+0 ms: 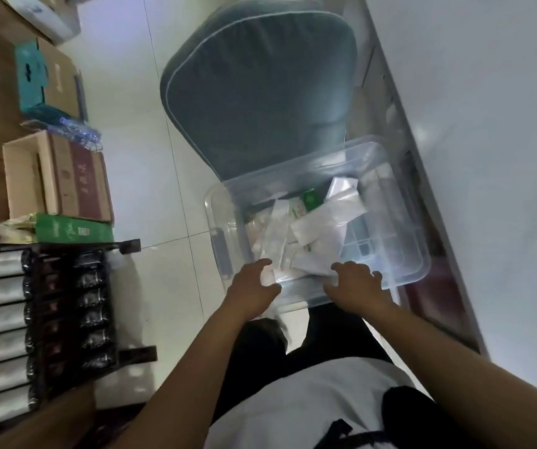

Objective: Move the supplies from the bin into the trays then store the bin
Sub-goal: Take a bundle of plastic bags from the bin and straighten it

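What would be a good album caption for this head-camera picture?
Both hands, left and right, grip the near rim of a clear bin of packets.

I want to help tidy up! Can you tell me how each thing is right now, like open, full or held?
clear bin: lidless, held at its near rim.
packets: loose in the bin.
left hand: fingers curled over the rim.
right hand: fingers curled over the rim.
cardboard box: open at the top.
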A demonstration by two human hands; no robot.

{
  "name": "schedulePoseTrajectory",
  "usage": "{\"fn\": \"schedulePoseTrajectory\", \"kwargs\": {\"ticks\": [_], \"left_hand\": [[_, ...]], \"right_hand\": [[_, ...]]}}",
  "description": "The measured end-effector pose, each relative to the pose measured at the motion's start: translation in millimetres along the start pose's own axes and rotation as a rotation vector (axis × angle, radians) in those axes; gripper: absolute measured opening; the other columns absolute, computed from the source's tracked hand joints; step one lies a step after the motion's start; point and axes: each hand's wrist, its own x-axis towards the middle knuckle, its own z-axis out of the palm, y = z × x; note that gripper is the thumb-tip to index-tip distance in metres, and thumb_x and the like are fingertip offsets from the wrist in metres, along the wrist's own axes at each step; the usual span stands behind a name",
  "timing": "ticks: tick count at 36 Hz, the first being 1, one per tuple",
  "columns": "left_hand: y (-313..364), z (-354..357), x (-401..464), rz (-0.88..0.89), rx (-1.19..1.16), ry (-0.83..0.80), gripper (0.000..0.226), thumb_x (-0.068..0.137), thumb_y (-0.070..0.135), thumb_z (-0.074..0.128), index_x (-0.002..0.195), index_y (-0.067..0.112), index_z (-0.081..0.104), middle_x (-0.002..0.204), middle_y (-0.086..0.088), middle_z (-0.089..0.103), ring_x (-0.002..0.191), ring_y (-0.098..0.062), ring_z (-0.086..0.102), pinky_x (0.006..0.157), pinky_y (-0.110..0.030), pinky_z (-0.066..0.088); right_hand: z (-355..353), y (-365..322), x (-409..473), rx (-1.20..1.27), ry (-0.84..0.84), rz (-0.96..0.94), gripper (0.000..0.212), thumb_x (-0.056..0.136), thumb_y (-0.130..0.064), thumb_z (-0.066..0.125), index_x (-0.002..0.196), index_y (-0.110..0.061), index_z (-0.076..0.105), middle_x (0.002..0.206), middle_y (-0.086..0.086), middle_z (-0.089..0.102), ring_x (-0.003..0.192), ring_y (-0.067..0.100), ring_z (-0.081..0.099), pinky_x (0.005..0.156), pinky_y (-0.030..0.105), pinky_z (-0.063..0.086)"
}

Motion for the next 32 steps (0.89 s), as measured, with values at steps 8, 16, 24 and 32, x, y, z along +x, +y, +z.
{"fn": "schedulePoseTrajectory", "kwargs": {"ticks": [8,16,24,32], "left_hand": [[-10,39,78,-0.160,-0.032,-0.095,0.075,0.084,0.022,0.067,0.151,0.020,0.034,0.153,-0.012,0.037,0.135,-0.029,0.043,0.110,-0.040,0.039],[-28,51,169,-0.215,0.081,-0.007,0.077,0.087,0.027,0.066,0.152,0.018,0.028,0.151,-0.015,0.035,0.134,-0.036,0.042,0.107,-0.045,0.041],[-30,74,219,-0.323,0.115,0.036,0.077,0.090,0.013,0.058,0.154,0.021,0.016,0.153,-0.014,0.019,0.130,-0.037,0.038,0.106,-0.039,0.034],[-31,76,210,-0.380,-0.298,0.299,0.057,0.085,-0.005,0.055,0.133,0.020,0.036,0.101,-0.010,0.055,0.094,-0.034,0.062,0.068,-0.033,0.049]], "right_hand": [[43,9,48,-0.159,0.093,0.013,0.053,0.093,-0.053,0.034,0.137,-0.025,0.045,0.150,0.007,0.040,0.145,0.031,0.023,0.114,0.060,0.003],[73,23,61,-0.228,0.318,-0.114,0.052,0.090,-0.053,0.036,0.111,-0.017,0.067,0.125,0.006,0.066,0.120,0.029,0.057,0.106,0.052,0.031],[84,26,66,-0.148,0.515,-0.147,0.042,0.088,-0.046,0.048,0.105,-0.015,0.070,0.117,0.007,0.070,0.107,0.032,0.062,0.091,0.044,0.044],[77,22,62,-0.104,0.410,-0.095,0.047,0.091,-0.049,0.040,0.108,-0.016,0.068,0.118,0.006,0.069,0.102,0.032,0.065,0.080,0.041,0.052]]}}
